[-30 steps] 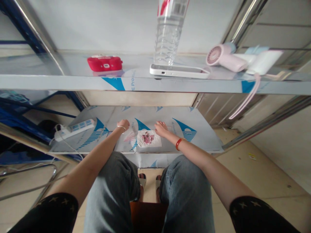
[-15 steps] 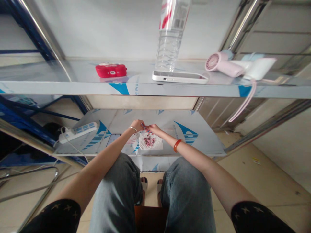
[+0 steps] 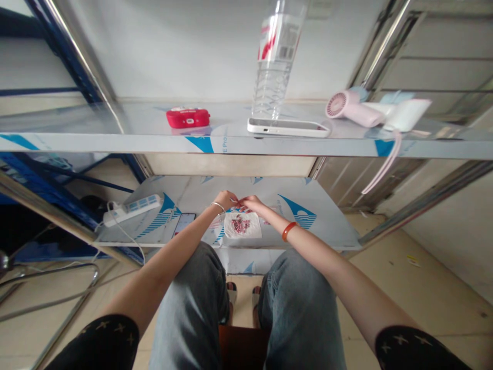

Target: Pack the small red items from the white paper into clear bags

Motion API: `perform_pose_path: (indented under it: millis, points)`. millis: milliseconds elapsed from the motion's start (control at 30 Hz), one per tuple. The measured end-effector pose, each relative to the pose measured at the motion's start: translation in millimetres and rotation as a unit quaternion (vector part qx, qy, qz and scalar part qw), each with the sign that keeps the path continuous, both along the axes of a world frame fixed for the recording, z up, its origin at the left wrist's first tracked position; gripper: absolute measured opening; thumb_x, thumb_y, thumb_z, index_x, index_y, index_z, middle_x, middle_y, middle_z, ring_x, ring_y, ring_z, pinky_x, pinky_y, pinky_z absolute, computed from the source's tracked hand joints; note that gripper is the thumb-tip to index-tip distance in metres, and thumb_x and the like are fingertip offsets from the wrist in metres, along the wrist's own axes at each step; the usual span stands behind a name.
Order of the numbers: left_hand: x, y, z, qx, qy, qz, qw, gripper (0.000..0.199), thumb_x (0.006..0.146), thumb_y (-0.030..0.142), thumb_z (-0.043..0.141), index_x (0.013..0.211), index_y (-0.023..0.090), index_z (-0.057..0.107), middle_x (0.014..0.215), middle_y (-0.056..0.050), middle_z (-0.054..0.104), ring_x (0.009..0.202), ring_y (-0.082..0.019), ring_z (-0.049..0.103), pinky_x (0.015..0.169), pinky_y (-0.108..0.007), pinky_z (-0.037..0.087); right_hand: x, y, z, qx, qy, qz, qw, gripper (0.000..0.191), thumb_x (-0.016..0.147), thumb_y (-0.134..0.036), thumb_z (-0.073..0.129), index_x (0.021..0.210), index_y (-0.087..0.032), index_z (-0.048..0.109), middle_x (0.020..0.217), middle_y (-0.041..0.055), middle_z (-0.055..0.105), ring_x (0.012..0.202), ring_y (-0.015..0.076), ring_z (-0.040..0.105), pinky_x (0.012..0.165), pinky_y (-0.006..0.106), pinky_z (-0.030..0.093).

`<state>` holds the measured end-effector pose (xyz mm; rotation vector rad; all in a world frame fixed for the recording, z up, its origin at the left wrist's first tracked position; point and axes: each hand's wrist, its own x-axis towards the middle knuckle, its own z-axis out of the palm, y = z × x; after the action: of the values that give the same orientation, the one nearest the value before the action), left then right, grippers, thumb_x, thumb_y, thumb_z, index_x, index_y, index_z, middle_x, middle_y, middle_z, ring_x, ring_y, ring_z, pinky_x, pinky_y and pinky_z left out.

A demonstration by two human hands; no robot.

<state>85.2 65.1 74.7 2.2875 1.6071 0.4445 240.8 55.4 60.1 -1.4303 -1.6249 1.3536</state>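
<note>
You get a moderately bright view under soft, diffuse light, whose source you cannot see; the pale back panel is the brightest broad area, while the space under the shelves at your far left sinks into near-black. Glare streaks the left metal post; the upper shelf carries a sheen and a faint red reflection; shadows on the lower shelf are weak. A light haze flattens contrast; your left hand and right hand look small and soft, their fingertips indistinct; wide-angle distortion splays posts and stretches your forearms towards the lower corners.
</note>
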Motion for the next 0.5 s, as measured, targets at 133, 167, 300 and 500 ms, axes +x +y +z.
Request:
perform_pose_path:
  millis: [133,167,300,500]
  points:
    - [1,-4,3.1,-0.012,-0.039,0.001,0.999,0.020,0.074,0.027,0.064,0.087,0.018,0.075,0.078,-0.001,0.073,0.076,-0.015,0.065,0.065,-0.017,0.044,5,-1,3.8,0.004,0.004,-0.009,1.000,0.012,0.081,-0.017,0.057,0.081,-0.011,0.068,0.074,0.0085,0.070,0.060,0.0121,0.063,0.048,0.015,0.044]
    - [1,-4,3.3,-0.021,-0.052,0.002,0.998,0.021,0.075,0.027,0.062,0.088,0.017,0.075,0.075,-0.001,0.072,0.073,-0.014,0.064,0.063,-0.016,0.044,5,-2,4.4,0.004,0.006,-0.012,1.000,0.013,0.082,-0.018,0.057,0.081,-0.011,0.068,0.075,0.0087,0.070,0.059,0.0117,0.063,0.047,0.015,0.044]
    - [-1,-6,4.3,-0.041,-0.089,0.015,0.995,0.021,0.075,0.022,0.059,0.089,0.016,0.075,0.069,0.000,0.071,0.068,-0.012,0.064,0.060,-0.015,0.045,6,-5,7.0,-0.011,0.023,0.008,1.000,0.015,0.084,-0.018,0.054,0.084,-0.011,0.067,0.084,0.0090,0.071,0.058,0.0092,0.062,0.047,0.013,0.043]
    - [-4,-12,4.1,-0.045,-0.131,0.023,0.990,0.020,0.072,0.022,0.064,0.087,0.015,0.074,0.076,-0.001,0.072,0.073,-0.013,0.065,0.063,-0.016,0.048,6,-9,11.2,-0.025,0.040,0.037,0.998,0.020,0.084,-0.010,0.048,0.085,-0.012,0.068,0.085,0.0081,0.071,0.059,0.0089,0.062,0.051,0.014,0.044]
